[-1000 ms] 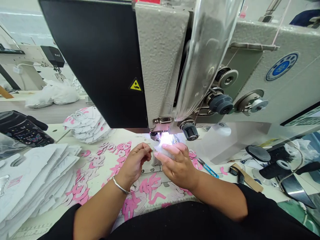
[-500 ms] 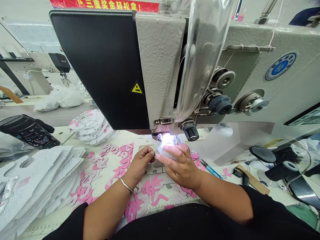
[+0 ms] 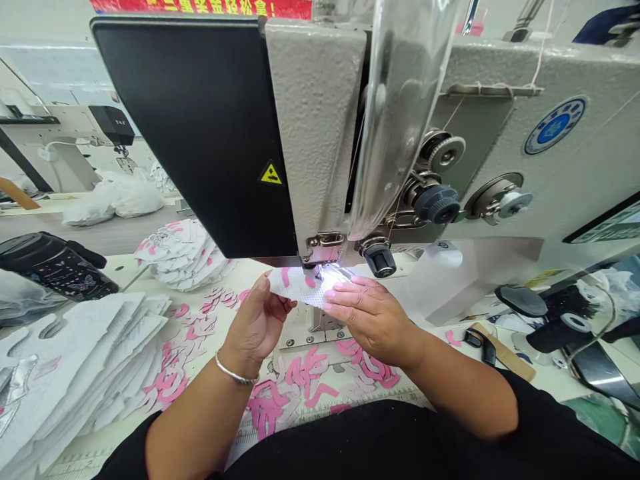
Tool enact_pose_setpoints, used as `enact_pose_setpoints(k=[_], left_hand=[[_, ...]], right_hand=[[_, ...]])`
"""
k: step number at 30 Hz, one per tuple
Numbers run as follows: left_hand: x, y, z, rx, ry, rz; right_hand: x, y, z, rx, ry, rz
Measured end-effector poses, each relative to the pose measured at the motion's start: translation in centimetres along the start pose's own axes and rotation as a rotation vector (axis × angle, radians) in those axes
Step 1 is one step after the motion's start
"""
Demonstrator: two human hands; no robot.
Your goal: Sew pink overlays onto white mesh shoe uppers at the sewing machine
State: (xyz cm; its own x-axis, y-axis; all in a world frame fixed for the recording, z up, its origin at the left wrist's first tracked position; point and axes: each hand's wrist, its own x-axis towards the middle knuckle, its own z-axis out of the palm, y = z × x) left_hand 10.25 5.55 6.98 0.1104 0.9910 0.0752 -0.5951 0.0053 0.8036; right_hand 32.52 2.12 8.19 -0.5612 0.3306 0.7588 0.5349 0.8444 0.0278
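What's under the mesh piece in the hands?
A metal plate on the sewing machine lies below the white mesh piece. The left hand and right hand hide the rest, and the needle area is lost in the glare.

the held mesh cloth (image 3: 295, 285) is matt, the sewing machine (image 3: 315, 113) rough painted metal.

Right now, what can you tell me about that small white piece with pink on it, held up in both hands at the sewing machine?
The piece of white mesh fabric is thin and finely perforated, with pink patches on its surface. It is tilted and lifted, its far end reaching just under the sewing machine, where bright light falls on it. The left hand grips its near edge, and the fingers of the right hand press on its other side.
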Motion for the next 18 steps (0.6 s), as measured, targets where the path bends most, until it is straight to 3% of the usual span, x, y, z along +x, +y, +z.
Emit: enact_pose_setpoints(k=[3,5,7,10,13,15,18], left_hand=[[0.2,0.6,-0.2,0.026,0.072,-0.048],[0.0,1.4,-0.9,0.060,0.039,-0.078],[-0.5,2.4,-2.1,0.145,-0.127,-0.129],[-1.5,3.3,-3.8,0.399,-0.560,-0.293],[-2.1,3.0,-4.2,0.619,-0.944,-0.426],[-2.1,2.6,-3.9,0.656,-1.072,-0.429],[-1.7,2.6,-3.6,0.608,-1.067,-0.370]], right_hand=[[0.0,0.4,-0.5,0.021,-0.035,-0.058],[-0.1,0.7,-0.7,0.016,-0.055,-0.049],[-0.2,1.1,-0.9,-0.017,-0.027,0.034],[-0.3,1.6,-1.0,-0.054,0.057,0.195],[-0.5,1.8,-0.7,0.040,0.042,0.182],[-0.7,1.8,-0.3,0.108,0.027,0.135],[-1.1,1.9,0.0,0.152,0.044,0.128]])
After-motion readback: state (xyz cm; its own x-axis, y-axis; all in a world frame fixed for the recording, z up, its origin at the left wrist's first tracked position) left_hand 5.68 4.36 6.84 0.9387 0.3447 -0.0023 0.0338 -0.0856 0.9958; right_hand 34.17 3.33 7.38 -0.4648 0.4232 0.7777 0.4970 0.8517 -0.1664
